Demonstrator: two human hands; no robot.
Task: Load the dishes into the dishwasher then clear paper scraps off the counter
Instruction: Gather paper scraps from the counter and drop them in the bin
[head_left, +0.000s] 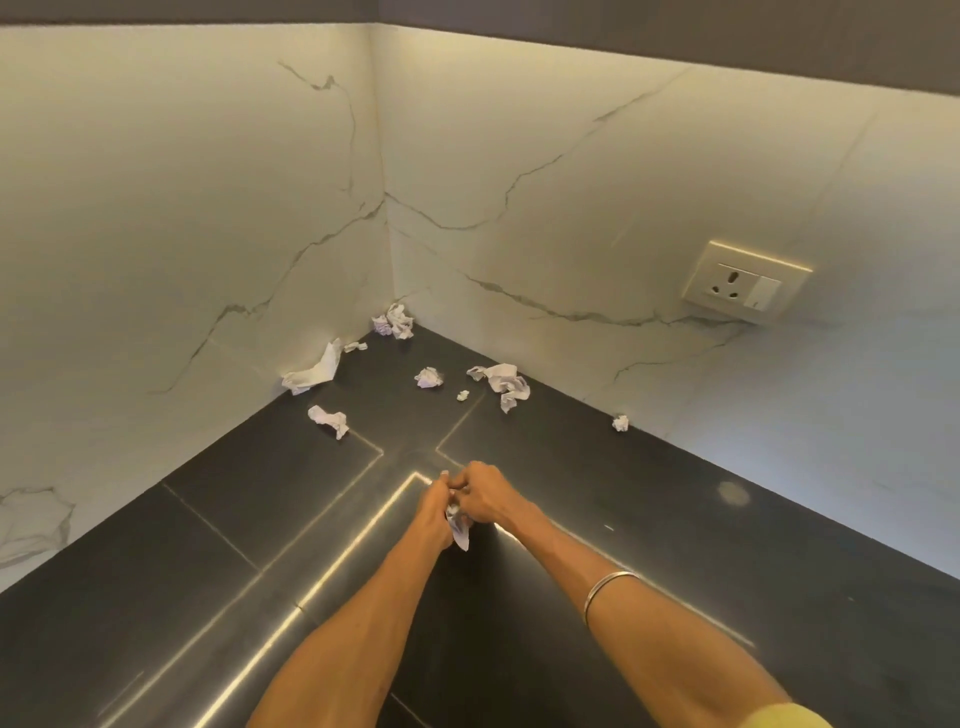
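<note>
Crumpled paper scrap (458, 526) held between both hands over the middle of the black counter (649, 519), a white tail hanging down below the fingers. Left hand (435, 512) curled around the scrap from the left; right hand (480, 493) curled over it from the right, fingertips pinching at the top. Hands pressed close together, knuckles touching or nearly so. Thin metal bangle (608, 590) on the right forearm; yellow sleeve edge (784, 717) at the lower right of the view.

8 more scraps loose on the counter, all toward the back corner:
- crumpled wad (395, 321) deep in the corner where the 2 walls meet
- long flattened piece (314, 375) leaning against the left wall
- tiny bit (355, 346) just beside that piece, toward the corner
- twisted piece (329, 420) nearer the front, near the left wall
- small ball (429, 378) out from the corner, apart from both walls
- very small pellet (463, 395) just right of the ball
- large ragged scrap (503, 384) close to the right wall
- small wad (620, 423) touching or almost touching the base of the right wall, well apart from the others

Pale seam lines crossing the counter surface, bright strip reflection running from the hands to the front edge. White marble-pattern wall panels (208, 208) on both sides of the corner. Socket with switch (745, 283) on the right wall, above the counter.
</note>
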